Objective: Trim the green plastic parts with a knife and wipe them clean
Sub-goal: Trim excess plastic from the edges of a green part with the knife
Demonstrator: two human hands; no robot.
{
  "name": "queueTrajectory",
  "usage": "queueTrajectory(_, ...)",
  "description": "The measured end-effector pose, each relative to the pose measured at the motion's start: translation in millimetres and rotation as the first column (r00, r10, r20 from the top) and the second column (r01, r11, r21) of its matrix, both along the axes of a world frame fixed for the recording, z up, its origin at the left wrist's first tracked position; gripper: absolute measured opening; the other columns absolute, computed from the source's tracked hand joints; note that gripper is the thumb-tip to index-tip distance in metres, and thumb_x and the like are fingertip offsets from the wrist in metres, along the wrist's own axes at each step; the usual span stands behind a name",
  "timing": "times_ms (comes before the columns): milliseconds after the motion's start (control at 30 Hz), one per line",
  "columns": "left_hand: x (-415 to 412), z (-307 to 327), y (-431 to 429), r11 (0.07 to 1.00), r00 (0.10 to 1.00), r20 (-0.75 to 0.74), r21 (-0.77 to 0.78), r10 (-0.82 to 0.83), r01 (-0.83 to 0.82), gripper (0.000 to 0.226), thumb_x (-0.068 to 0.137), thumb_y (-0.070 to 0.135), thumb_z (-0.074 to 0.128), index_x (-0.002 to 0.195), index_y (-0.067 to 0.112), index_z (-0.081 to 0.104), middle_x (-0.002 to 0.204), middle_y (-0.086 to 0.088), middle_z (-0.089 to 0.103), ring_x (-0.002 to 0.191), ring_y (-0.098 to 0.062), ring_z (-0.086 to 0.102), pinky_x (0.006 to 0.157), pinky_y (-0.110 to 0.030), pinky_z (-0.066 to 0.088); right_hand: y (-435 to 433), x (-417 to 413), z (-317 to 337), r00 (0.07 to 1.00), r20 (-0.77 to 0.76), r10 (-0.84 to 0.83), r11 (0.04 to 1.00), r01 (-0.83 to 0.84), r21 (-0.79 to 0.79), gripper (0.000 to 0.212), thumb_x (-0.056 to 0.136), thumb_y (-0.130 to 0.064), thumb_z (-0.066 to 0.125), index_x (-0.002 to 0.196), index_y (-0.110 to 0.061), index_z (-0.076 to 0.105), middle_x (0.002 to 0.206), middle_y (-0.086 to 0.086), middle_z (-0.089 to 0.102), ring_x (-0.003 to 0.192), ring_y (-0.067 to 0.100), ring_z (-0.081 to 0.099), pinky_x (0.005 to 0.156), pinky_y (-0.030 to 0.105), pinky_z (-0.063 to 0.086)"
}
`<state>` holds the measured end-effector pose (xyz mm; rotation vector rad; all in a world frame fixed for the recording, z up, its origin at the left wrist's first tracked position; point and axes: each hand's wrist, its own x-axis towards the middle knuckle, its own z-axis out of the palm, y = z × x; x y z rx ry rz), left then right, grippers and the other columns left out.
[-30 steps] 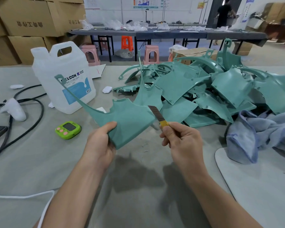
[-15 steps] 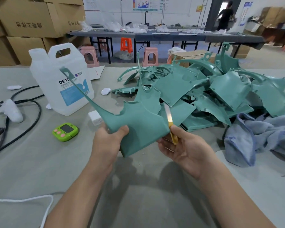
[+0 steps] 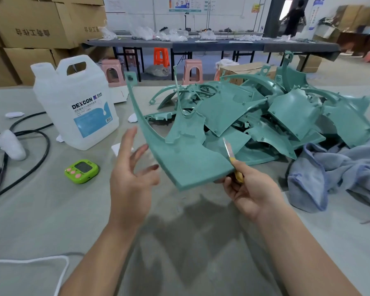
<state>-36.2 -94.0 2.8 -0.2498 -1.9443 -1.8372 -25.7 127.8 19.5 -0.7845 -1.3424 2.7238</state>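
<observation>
A green plastic part [image 3: 186, 157] with a long curved arm hangs above the table in front of me. My right hand [image 3: 248, 189] grips its lower right corner together with a small knife [image 3: 231, 155], yellow-handled, blade pointing up. My left hand [image 3: 132, 178] is off the part, just left of it, fingers spread and relaxed, holding nothing. A pile of several more green parts [image 3: 265, 116] lies behind on the table. A blue-grey cloth [image 3: 333, 169] lies crumpled at the right.
A white DEXCON jug [image 3: 77, 103] stands at the left. A green timer [image 3: 81, 170], black cables [image 3: 36, 150] and a white cord [image 3: 51, 261] lie on the grey table [image 3: 41, 210]. Cardboard boxes, stools and a long bench stand behind.
My left hand has let go of the green part and opened beside it. The part has shifted right and now hangs from my right hand, which still holds the knife.
</observation>
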Motion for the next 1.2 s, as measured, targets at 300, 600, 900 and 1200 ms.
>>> queueTrajectory(300,5.1,-2.9,15.2,0.608,0.995,0.042,-0.790,-0.086,0.085,0.068,0.072,0.001,0.061,0.132,0.032,0.066,0.151,0.014,0.048,0.145,-0.001,0.032,0.122,-0.019,0.005,-1.9,-1.4,-3.8,0.999,-0.027,-0.023,0.959,0.030,0.280,0.020,0.094,-0.008,0.069,0.074,-0.005,0.069,0.058,0.001,0.068,0.043,0.006,0.057,0.040,0.017,0.044)
queueTrajectory(600,11.0,-5.2,12.3,0.401,0.922,0.261,-0.841,-0.286,0.363,0.097,0.072,0.046,0.070,0.152,0.056,0.018,0.145,0.044,0.021,0.125,0.037,0.003,0.115,-0.010,0.009,4.6,-2.6,0.9,0.975,-0.163,-0.153,0.987,0.159,0.025,0.015,0.096,-0.004,0.066,0.082,-0.002,0.068,0.065,0.006,0.072,0.051,0.009,0.066,0.048,0.018,0.053)
queueTrajectory(900,12.2,8.3,20.3,0.934,0.969,-0.235,-0.322,0.078,-0.154,0.006,0.085,0.055,0.065,0.080,0.052,0.065,0.073,0.019,0.066,0.056,0.005,0.050,0.051,-0.010,0.039,10.2,2.2,1.4,0.893,-0.418,-0.166,0.864,0.336,0.374,0.035,0.097,-0.013,0.063,0.065,-0.020,0.075,0.057,0.003,0.060,0.046,0.014,0.043,0.041,0.020,0.033)
queueTrajectory(1200,6.2,-12.7,42.5,0.773,0.988,-0.101,-0.615,0.116,-0.154,0.030,0.092,0.051,0.056,0.090,0.026,0.072,0.065,0.004,0.066,0.062,-0.027,0.059,0.058,-0.041,0.049,-22.9,21.7,0.5,0.744,-0.642,0.186,0.608,0.426,0.670,0.023,0.094,-0.036,0.061,0.078,-0.021,0.068,0.060,0.004,0.062,0.045,0.010,0.047,0.047,0.026,0.036)
